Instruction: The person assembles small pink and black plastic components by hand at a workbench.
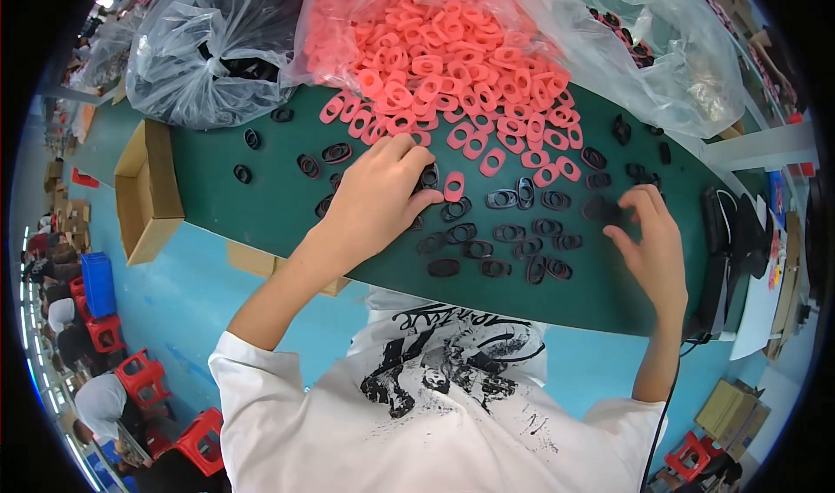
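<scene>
A black ring (429,177) sits at the left grip (374,196), between thumb and fingers; whether clasped, cannot tell. A pink ring (454,186) lies just beside. Right grip (654,249): parted, near a blurred black piece (597,208). The white shirt (348,441) bears black lettering.

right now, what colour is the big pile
The pile is coral pink, best in head view.

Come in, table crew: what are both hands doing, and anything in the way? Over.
Left hand at a black ring, grip unclear. Right hand open near a blurred dark piece. Loose black pieces between them; red rings heaped beyond.
</scene>
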A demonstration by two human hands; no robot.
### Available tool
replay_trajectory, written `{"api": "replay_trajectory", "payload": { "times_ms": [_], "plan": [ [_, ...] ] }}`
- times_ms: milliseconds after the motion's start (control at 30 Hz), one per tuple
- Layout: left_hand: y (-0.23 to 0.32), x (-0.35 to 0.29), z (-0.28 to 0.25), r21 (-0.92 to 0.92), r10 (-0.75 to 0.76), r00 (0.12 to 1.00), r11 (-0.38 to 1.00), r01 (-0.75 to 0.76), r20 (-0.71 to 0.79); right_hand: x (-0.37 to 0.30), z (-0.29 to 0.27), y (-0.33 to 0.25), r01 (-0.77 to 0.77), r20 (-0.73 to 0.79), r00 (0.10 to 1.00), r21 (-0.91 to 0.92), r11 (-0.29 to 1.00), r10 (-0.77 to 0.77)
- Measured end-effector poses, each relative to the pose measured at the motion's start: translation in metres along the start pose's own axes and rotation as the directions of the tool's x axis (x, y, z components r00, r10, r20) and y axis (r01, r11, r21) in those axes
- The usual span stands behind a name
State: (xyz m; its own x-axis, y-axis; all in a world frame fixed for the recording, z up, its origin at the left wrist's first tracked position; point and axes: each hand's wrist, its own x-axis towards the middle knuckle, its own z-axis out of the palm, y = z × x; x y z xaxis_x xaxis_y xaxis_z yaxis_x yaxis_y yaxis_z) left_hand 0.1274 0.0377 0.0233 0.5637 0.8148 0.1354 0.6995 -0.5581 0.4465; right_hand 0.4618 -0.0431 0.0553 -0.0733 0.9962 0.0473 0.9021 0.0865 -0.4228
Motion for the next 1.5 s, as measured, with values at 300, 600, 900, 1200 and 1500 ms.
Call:
{"api": "replay_trajectory", "payload": {
  "times_ms": [300, 600, 900, 1200, 1500],
  "plan": [
    [-0.006, 0.007, -0.004, -0.028, 0.009, 0.997, 1.0, -0.007, 0.076, 0.004, 0.008, 0.009, 0.002, 0.061, 0.998, 0.07, 0.998, -0.006],
    [-0.004, 0.018, -0.011, -0.074, 0.329, 0.943, 0.942, -0.326, 0.038, 0.004, 0.0, -0.005, 0.037, 0.025, 0.999, 0.198, 0.979, -0.043],
    [-0.01, 0.03, 0.012, -0.016, 0.371, 0.928, 0.928, -0.371, -0.014, 0.047, 0.027, -0.047, -0.262, 0.325, 0.935, 0.902, 0.344, -0.14],
    [-0.005, -0.002, -0.002, -0.15, 0.285, 0.942, 0.938, -0.312, -0.176, 0.07, 0.051, -0.077, -0.01, 0.186, 0.967, 0.707, 0.707, -0.173],
    [-0.039, -0.039, -0.035, -0.141, -0.017, 0.896, 0.989, -0.051, -0.443, 0.071, 0.056, -0.096, 0.074, 0.158, 0.978, 0.35, 0.934, -0.136]
  ]
}}
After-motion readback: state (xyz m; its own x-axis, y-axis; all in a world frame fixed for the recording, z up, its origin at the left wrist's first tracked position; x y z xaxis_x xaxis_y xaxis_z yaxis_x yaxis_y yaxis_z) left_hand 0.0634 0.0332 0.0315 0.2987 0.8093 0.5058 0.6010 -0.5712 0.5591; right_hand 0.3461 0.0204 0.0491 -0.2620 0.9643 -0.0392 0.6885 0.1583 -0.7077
